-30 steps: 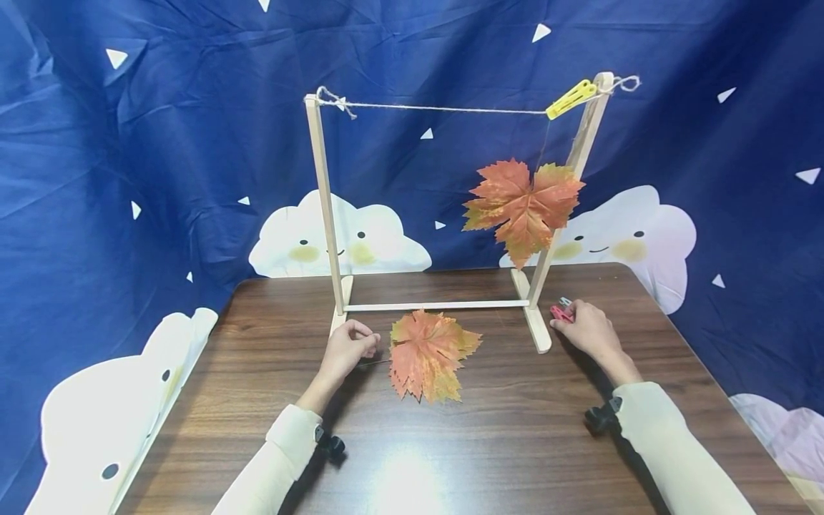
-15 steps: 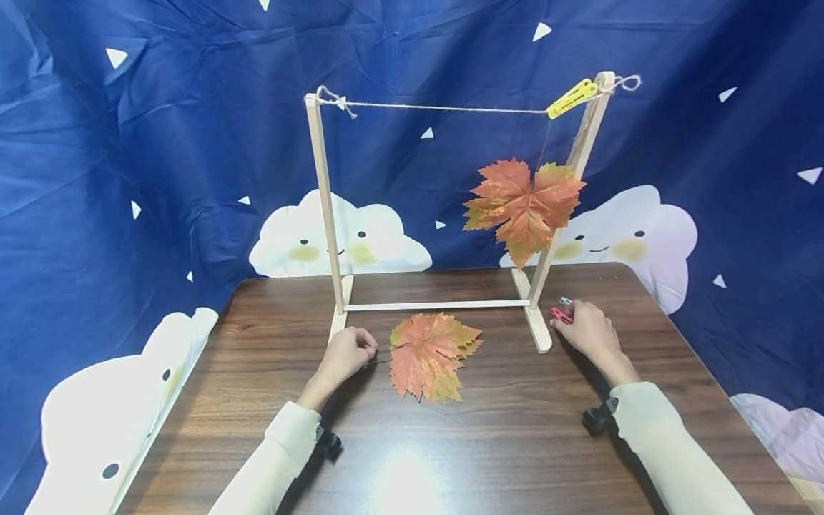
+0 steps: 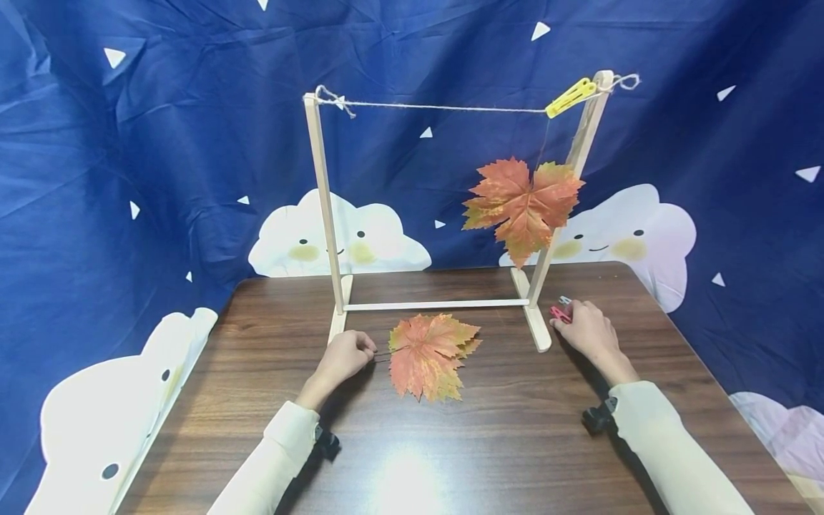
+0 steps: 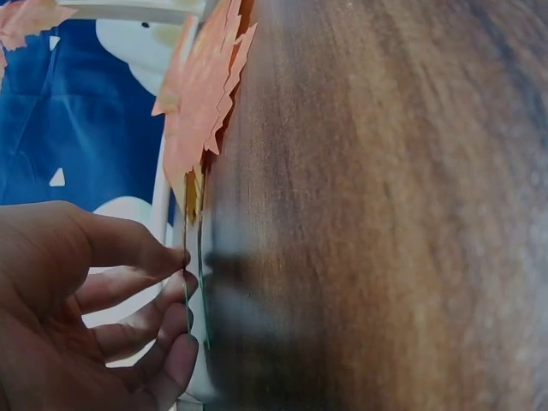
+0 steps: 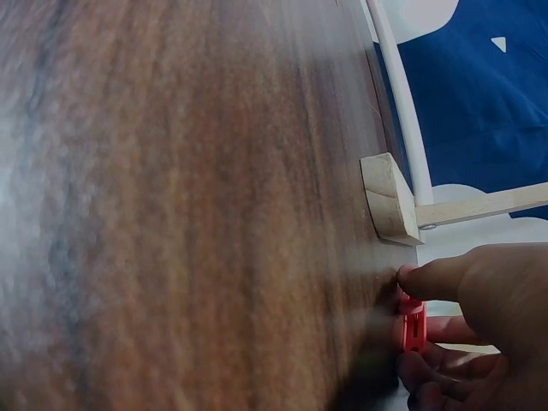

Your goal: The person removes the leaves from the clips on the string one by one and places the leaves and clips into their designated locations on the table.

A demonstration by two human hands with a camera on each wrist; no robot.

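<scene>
In the head view, two overlapping orange artificial maple leaves [image 3: 426, 357] lie on the table in front of the wooden frame. My left hand [image 3: 347, 355] is at their stem side. Close up in the left wrist view, its thumb and fingertips pinch one thin stem [image 4: 186, 291], while a second stem [image 4: 202, 257] runs beside it nearer the tabletop. To the right of the frame, my right hand [image 3: 587, 330] holds a red clothespin [image 5: 413, 325] between thumb and fingers, low over the table. A light blue clothespin [image 3: 564, 300] lies just beyond it.
The wooden frame [image 3: 325, 200] carries a string [image 3: 444, 108] between its posts. Near the right post, a yellow clothespin [image 3: 569, 98] holds up another maple leaf [image 3: 524, 207]. A white crossbar [image 3: 438, 305] joins the feet. Behind the table [image 3: 502, 436] hangs a blue cloth [image 3: 161, 143].
My left hand has shifted slightly down toward the near side and now pinches a stem. The upper leaf has turned a little, and two stems show apart. The right hand stays in place.
</scene>
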